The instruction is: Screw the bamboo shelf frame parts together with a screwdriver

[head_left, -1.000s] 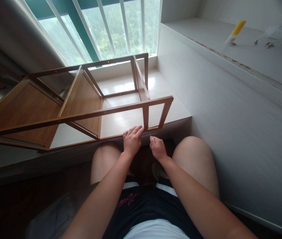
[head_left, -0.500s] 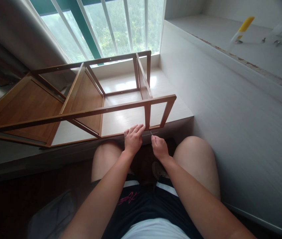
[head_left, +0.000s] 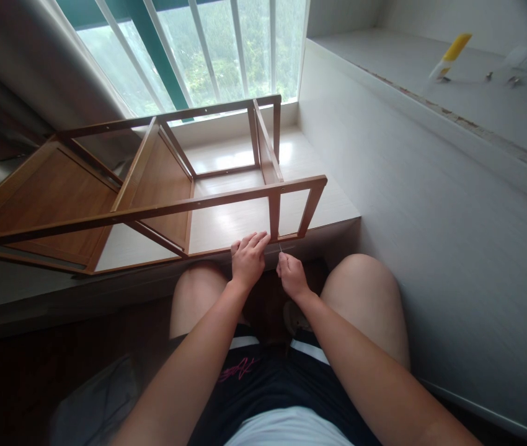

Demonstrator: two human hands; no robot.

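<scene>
A brown wooden shelf frame lies on its side on a low white platform in front of me. My left hand rests on the frame's near bottom rail, fingers stretched flat over the wood beside an upright post. My right hand is closed in a pinch just right of it, gripping a thin metal tool whose tip points up at the rail. I sit with my knees below the platform's edge.
A white cabinet side rises at my right, its top holding a yellow-capped tube and small metal fittings. A barred window and a curtain stand behind the frame. Dark floor lies at the left.
My right hand has shifted slightly left, closer to my left hand. The left hand stays on the rail. The view has shifted a little.
</scene>
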